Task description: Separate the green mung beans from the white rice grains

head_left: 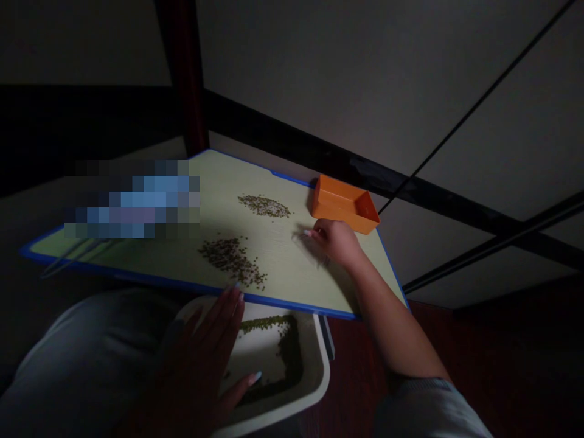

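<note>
The pale board (296, 274) carries two separate piles of small grains: a dark pile (230, 258) near the blue edge (292, 302) closest to the wearer, and a lighter pile (264, 207) farther back. The left hand (205, 340) is open, palm down, with its fingers extended and the thumb set well apart. Its longer fingertips lie at the blue edge, just beside the near side of the dark pile; no grain is visibly gripped. The thumb is positioned over the white basin (323, 365), in which green grains (292, 350) line the far side and the right-hand side. The right hand (340, 243) is low over the board, fingers curled inward, with the thumb and index finger close together. A slender item (299, 235) shows at these fingertips; blur and dim light prevent confirmation of a grip. Both piles lie to the left of the right fingertips, apart from them. The open orange box (340, 213) stands at the board's far right, just beyond the right hand.
</note>
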The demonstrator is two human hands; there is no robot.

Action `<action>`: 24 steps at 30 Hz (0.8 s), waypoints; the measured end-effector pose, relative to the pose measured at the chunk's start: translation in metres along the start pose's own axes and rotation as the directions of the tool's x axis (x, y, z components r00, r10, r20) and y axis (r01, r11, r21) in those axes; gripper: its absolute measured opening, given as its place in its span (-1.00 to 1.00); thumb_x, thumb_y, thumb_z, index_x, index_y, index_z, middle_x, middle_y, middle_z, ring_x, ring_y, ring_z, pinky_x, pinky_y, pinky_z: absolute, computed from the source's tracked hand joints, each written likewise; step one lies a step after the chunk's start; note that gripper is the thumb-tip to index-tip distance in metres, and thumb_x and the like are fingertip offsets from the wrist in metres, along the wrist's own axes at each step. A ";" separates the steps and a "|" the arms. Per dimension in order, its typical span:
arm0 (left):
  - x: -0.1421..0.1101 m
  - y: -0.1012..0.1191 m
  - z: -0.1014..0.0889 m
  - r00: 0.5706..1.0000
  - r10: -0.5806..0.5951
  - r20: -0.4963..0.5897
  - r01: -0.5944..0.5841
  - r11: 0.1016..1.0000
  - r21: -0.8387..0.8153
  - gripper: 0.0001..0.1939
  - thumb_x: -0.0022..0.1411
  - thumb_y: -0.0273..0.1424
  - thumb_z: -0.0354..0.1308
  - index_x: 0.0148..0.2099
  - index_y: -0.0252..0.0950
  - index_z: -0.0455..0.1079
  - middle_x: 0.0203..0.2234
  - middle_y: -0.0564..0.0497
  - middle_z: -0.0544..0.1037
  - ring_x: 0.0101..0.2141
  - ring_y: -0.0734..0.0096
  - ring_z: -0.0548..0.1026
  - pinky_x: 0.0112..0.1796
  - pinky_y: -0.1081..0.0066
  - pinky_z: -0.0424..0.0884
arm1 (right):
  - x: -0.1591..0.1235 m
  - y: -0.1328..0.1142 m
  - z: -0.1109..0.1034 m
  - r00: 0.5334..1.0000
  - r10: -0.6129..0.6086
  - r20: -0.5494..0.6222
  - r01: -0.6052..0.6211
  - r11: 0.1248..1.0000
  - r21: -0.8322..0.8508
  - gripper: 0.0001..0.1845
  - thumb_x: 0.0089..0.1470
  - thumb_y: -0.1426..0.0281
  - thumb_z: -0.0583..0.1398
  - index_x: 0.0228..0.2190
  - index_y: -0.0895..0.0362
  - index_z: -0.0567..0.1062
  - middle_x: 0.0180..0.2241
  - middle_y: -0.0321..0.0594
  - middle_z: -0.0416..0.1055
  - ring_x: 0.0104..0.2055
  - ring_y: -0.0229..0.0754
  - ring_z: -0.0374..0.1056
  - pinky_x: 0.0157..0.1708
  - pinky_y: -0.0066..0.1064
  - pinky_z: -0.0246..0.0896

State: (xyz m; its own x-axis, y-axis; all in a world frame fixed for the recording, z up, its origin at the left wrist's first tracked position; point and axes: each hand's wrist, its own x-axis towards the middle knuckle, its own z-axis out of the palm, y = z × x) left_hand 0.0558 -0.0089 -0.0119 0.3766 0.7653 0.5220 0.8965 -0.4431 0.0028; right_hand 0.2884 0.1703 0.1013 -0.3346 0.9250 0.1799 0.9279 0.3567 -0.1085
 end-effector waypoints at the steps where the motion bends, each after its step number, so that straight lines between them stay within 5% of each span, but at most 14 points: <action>1: 0.000 0.000 0.000 1.000 -0.005 0.001 0.005 1.000 -0.001 -0.07 0.04 0.02 0.05 0.32 -0.37 -0.15 0.24 -0.24 0.20 0.20 0.07 0.23 0.07 0.17 0.23 | -0.002 -0.005 0.002 0.999 -0.049 0.013 0.047 0.995 0.093 -0.70 0.14 0.20 0.11 -0.38 0.14 0.51 -0.49 -0.21 0.46 -0.50 -0.29 0.23 -0.51 -0.47 -0.13; 4: 0.000 0.001 -0.001 1.000 -0.009 -0.009 0.009 1.000 0.004 -0.07 0.04 0.00 0.06 0.31 -0.39 -0.14 0.24 -0.25 0.20 0.21 0.06 0.22 0.08 0.17 0.21 | -0.010 -0.023 0.009 0.972 -0.229 0.050 0.197 0.915 0.352 -0.73 0.13 0.25 0.14 -0.44 0.18 0.48 -0.58 -0.34 0.34 -0.55 -0.38 0.13 -0.51 -0.52 -0.12; 7: -0.001 0.002 0.000 1.000 -0.026 -0.002 0.026 1.000 -0.002 -0.07 0.05 0.01 0.05 0.31 -0.37 -0.16 0.25 -0.26 0.18 0.21 0.03 0.21 0.08 0.15 0.22 | -0.015 -0.038 0.017 0.884 -0.446 0.137 0.310 0.782 0.541 -0.74 0.11 0.26 0.19 -0.45 0.21 0.49 -0.63 -0.41 0.28 -0.59 -0.43 0.10 -0.52 -0.55 -0.10; 14: -0.001 0.005 0.004 0.997 -0.055 -0.052 0.056 0.998 0.014 -0.07 0.02 0.04 0.04 0.29 -0.43 -0.08 0.24 -0.34 0.17 0.22 -0.07 0.17 0.07 0.09 0.22 | -0.012 -0.058 0.035 0.780 -0.625 0.030 0.547 0.705 0.451 -0.67 0.18 0.17 0.11 -0.33 0.12 0.57 -0.36 -0.27 0.55 -0.34 -0.34 0.37 -0.36 -0.52 0.04; 19: -0.002 0.004 0.006 0.998 -0.019 -0.063 0.022 0.999 0.048 -0.03 -0.04 0.03 0.08 0.26 -0.52 -0.03 0.24 -0.39 0.16 0.22 -0.11 0.16 0.06 0.09 0.21 | -0.013 -0.066 0.039 0.813 -0.581 -0.021 0.576 0.799 0.173 -0.52 0.20 0.05 0.00 -0.35 0.12 0.55 -0.39 -0.21 0.54 -0.35 -0.25 0.39 -0.33 -0.43 0.02; 24: -0.002 0.002 0.004 0.998 0.001 -0.063 0.004 0.997 0.071 -0.02 -0.03 0.04 0.07 0.27 -0.53 -0.04 0.25 -0.38 0.14 0.24 -0.08 0.13 0.08 0.09 0.19 | -0.016 -0.063 0.033 0.882 -0.471 0.018 0.466 0.877 0.115 -0.50 0.21 0.03 -0.02 -0.38 0.11 0.52 -0.46 -0.24 0.50 -0.43 -0.28 0.34 -0.39 -0.43 -0.05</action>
State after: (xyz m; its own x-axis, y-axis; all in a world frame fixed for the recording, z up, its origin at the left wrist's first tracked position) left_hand 0.0582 -0.0095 -0.0166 0.3617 0.7342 0.5746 0.9122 -0.4058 -0.0556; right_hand 0.2301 0.1378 0.0728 -0.7348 0.6504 0.1924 0.6393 0.7589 -0.1238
